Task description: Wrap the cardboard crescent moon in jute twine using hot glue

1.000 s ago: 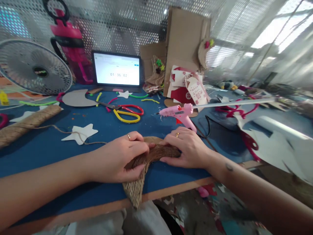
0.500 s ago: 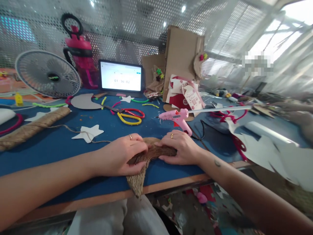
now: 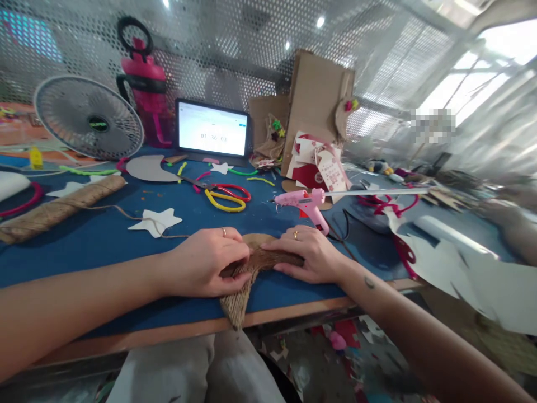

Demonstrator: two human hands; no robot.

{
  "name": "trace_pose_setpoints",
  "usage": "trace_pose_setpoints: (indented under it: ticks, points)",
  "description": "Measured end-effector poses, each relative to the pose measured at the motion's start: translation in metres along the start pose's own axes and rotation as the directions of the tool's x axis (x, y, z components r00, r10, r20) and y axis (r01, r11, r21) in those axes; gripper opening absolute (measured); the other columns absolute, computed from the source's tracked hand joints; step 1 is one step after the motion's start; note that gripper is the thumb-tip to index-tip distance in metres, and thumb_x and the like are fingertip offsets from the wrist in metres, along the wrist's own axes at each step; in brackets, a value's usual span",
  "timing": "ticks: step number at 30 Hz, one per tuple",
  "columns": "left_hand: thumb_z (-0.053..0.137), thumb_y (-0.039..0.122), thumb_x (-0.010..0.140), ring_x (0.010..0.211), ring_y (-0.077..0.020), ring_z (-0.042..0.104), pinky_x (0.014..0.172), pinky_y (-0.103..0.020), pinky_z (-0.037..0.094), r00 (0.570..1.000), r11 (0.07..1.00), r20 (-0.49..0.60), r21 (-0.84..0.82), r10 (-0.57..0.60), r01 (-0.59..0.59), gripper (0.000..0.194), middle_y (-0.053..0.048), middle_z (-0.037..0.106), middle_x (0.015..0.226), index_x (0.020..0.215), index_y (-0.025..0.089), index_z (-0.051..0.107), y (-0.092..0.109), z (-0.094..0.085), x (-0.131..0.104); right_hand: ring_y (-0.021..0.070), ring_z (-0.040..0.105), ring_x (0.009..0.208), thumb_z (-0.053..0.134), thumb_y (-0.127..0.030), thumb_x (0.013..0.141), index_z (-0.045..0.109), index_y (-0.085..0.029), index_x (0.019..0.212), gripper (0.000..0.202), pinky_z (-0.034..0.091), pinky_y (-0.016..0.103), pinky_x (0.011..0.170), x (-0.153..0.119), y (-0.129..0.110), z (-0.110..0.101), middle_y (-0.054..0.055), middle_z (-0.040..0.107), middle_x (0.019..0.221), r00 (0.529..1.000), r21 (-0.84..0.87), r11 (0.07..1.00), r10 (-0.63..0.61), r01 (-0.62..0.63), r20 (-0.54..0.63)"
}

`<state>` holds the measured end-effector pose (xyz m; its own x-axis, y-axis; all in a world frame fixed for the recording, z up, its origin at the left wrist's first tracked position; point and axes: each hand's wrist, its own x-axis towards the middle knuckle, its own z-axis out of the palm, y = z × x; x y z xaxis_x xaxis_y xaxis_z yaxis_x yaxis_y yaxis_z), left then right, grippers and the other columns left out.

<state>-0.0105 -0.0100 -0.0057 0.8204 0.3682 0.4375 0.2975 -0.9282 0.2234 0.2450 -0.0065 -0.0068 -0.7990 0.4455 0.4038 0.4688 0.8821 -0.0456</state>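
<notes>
A: What could catch us out here?

B: Our loose brown twine (image 3: 121, 210) crosses the white paper star (image 3: 166, 220); if we pull, it might drag that along. Should our grip slacken, the wraps could loosen or slip towards the narrow tip. The pink glue gun (image 3: 309, 207) sits just beyond our right hand (image 3: 315, 256), so reaching forward could knock it; we can't tell whether it's hot.

A: How are our fingers set?

B: Those of our left hand (image 3: 205, 262) are closed, pinching the brown twine-wrapped cardboard crescent (image 3: 239, 299) near its bend. Our right fingers grip its other arm.

A: And how does it lie?

B: Between our hands, at the near wooden edge (image 3: 293, 312) of the blue table. The visible tip points towards us, slightly over that edge; the long axis curves away, then rightwards under our right hand.
</notes>
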Motion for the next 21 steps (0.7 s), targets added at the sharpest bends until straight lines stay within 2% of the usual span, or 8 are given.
trace_pose_setpoints:
  ticks: [5, 9, 13, 16, 19, 21]
  points:
    - [0.048, 0.024, 0.086, 0.077, -0.0166, 0.062, 0.071, -0.025, 0.047, 1.0, 0.999, -0.01, 0.031, 0.023, -0.023, 0.022, -0.002, 0.06, 0.066, 0.065, 0.018, 0.051, 0.002, 0.0, -0.002, 0.0146, 0.057, 0.069, 0.053, -0.036, 0.088, 0.063, -0.017, 0.112, 0.033, 0.042, 0.028, 0.067, 0.0, -0.001, -0.001, 0.004, 0.065, 0.076, 1.0, 0.0, 1.0, 0.007, -0.007, 0.004]
    - [0.05, 0.027, 0.085, 0.075, -0.0166, 0.063, 0.063, -0.023, 0.047, 1.0, 0.999, -0.008, 0.041, -0.001, 0.001, 0.021, -0.003, 0.064, 0.07, 0.065, 0.018, 0.051, 0.003, -0.001, 0.0, 0.0146, 0.058, 0.07, 0.052, -0.037, 0.088, 0.063, -0.017, 0.112, 0.033, 0.042, 0.029, 0.068, 0.0, -0.001, -0.001, 0.004, 0.066, 0.077, 1.0, 0.007, 1.0, 0.013, -0.013, 0.01]
    - [0.051, 0.026, 0.085, 0.075, -0.0168, 0.064, 0.064, -0.024, 0.048, 1.0, 0.999, -0.019, 0.036, 0.005, -0.004, 0.018, -0.003, 0.065, 0.07, 0.069, 0.018, 0.054, 0.004, -0.003, -0.002, 0.0154, 0.058, 0.071, 0.052, -0.039, 0.088, 0.064, -0.018, 0.114, 0.035, 0.041, 0.03, 0.069, -0.001, -0.001, 0.0, 0.005, 0.067, 0.079, 0.999, -0.043, 0.998, 0.041, -0.041, 0.018]
    - [0.053, 0.029, 0.084, 0.076, -0.0192, 0.066, 0.067, -0.028, 0.05, 0.998, 0.996, -0.058, 0.091, 0.023, -0.018, 0.016, -0.006, 0.07, 0.081, 0.089, 0.015, 0.06, 0.002, -0.004, -0.005, 0.0166, 0.058, 0.075, 0.05, -0.039, 0.09, 0.061, -0.021, 0.119, 0.036, 0.04, 0.031, 0.07, 0.0, 0.0, 0.002, 0.004, 0.066, 0.081, 0.994, -0.108, 0.989, 0.103, -0.1, 0.024]
    - [0.056, 0.04, 0.084, 0.095, -0.0263, 0.066, 0.079, -0.036, 0.053, 0.999, 0.992, -0.039, 0.128, -0.011, 0.016, 0.041, -0.014, 0.067, 0.111, 0.113, 0.011, 0.055, -0.003, -0.008, -0.007, 0.0174, 0.058, 0.078, 0.047, -0.04, 0.092, 0.059, -0.024, 0.124, 0.038, 0.038, 0.031, 0.07, 0.005, 0.004, 0.004, 0.004, 0.065, 0.084, 0.983, -0.192, 0.967, 0.181, -0.17, 0.041]
    - [0.06, 0.048, 0.081, 0.107, -0.0288, 0.062, 0.088, -0.039, 0.051, 0.998, 0.993, -0.002, 0.096, -0.066, 0.066, 0.058, -0.017, 0.061, 0.122, 0.124, 0.011, 0.049, -0.009, -0.011, -0.009, 0.018, 0.056, 0.076, 0.045, -0.04, 0.093, 0.058, -0.026, 0.125, 0.038, 0.037, 0.031, 0.069, 0.011, 0.006, 0.004, 0.004, 0.064, 0.082, 0.972, -0.29, 0.937, 0.225, -0.197, 0.066]
